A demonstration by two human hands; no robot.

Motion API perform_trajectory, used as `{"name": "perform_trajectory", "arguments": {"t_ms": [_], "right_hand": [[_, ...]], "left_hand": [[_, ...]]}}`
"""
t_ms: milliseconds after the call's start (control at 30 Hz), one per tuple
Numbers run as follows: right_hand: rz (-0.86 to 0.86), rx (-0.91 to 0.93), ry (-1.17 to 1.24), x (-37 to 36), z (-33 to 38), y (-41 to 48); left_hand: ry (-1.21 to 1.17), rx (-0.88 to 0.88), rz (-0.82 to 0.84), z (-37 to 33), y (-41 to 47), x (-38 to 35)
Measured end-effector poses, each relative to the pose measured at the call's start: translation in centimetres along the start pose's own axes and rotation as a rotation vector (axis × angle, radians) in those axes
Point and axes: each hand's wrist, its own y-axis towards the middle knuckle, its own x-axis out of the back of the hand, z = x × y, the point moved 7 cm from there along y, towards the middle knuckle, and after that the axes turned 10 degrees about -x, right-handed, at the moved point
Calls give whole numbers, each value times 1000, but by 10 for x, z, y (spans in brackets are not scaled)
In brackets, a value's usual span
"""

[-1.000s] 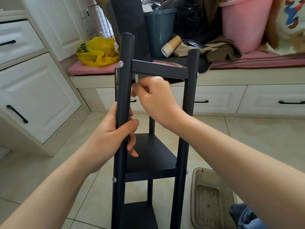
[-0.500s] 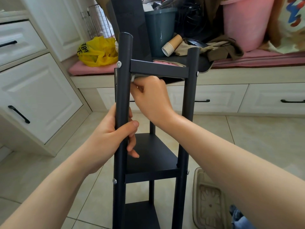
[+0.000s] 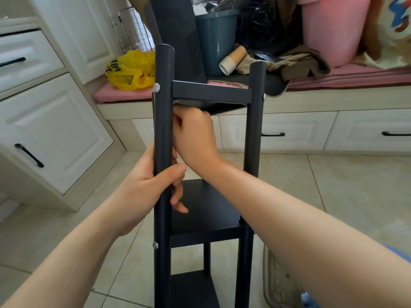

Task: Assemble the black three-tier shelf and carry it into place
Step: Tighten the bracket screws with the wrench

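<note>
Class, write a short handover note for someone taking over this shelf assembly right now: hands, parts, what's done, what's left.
Left hand grips the front left post.
Right hand is curled under the top tier beside that post; whether it holds a tool is hidden.
The black shelf is upright, all three tiers fitted between posts, screw heads showing.
Left: probably finish that top joint, then carry the shelf into place.

Upright black shelf (image 3: pixel 206 210) with 3 tiers between round posts, on tiled floor.
</note>
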Motion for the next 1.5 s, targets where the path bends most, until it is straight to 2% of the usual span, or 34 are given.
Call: {"name": "perform_trajectory", "arguments": {"t_ms": [333,533,733,867,967,1167,1367,1500], "right_hand": [[248,-150,22,6,-7,-4],[268,-194,-31,35,-10,-8],[437,-411,-84,43,-27,-15],[414,-334,-204,50,-23,-15],[403,-266,-277,55,-25,-16],[269,-169,-331,83,-25,-13],[98,-230,-302,108,-36,-2],[148,-296,-211,111,-43,3]], "left_hand": [[25,2,-22,0,3,2],[23,-26,13,-3,3,-9],[46,-20,32,-2,4,-20],[60,-13,-5,-2,5,-19],[89,-6,-94,0,8,-10],[142,-13,-226,4,12,11],[154,-32,-249,6,13,22],[142,-42,-255,7,13,25]]}}
